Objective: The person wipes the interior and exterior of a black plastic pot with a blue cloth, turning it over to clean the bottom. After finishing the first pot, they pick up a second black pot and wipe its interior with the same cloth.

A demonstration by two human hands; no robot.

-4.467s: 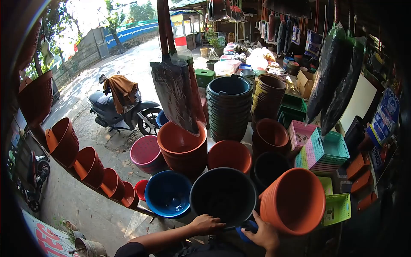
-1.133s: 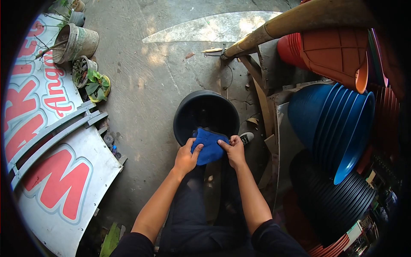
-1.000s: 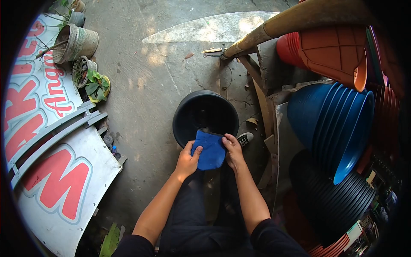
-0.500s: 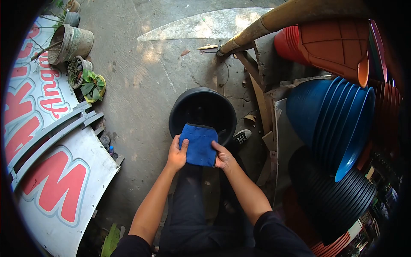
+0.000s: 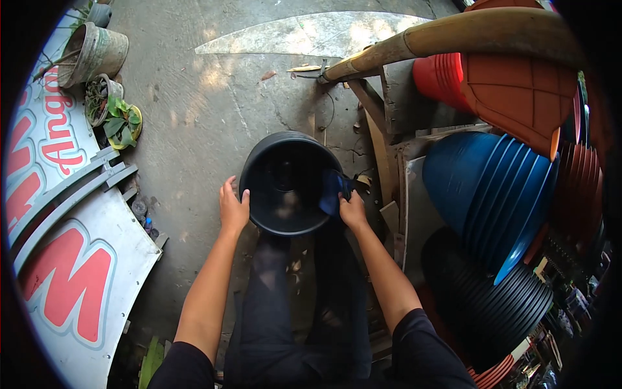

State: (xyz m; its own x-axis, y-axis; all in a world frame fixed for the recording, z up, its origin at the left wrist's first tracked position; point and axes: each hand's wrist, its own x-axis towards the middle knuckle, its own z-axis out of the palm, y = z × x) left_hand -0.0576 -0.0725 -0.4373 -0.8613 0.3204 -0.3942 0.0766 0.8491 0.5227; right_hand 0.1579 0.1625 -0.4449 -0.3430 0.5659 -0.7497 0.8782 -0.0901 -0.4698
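A black plastic pot stands on the ground between my legs, its mouth facing me. My left hand is at its left side, the thumb by the rim and the fingers stretched apart, holding nothing. At the right rim my right hand is closed on a blue cloth with dark edging. Part of this cloth hangs inside the pot against the wall, and the rest is bunched under my fingers.
Stacked blue pots, black pots and terracotta-coloured pots fill the right side. A bamboo pole slants above a wooden frame. To the left lie a lettered sign and potted plants.
The blue cloth went from being spread between both hands to my right hand alone, at the pot's right rim. My left hand let go of it and moved left beside the pot.
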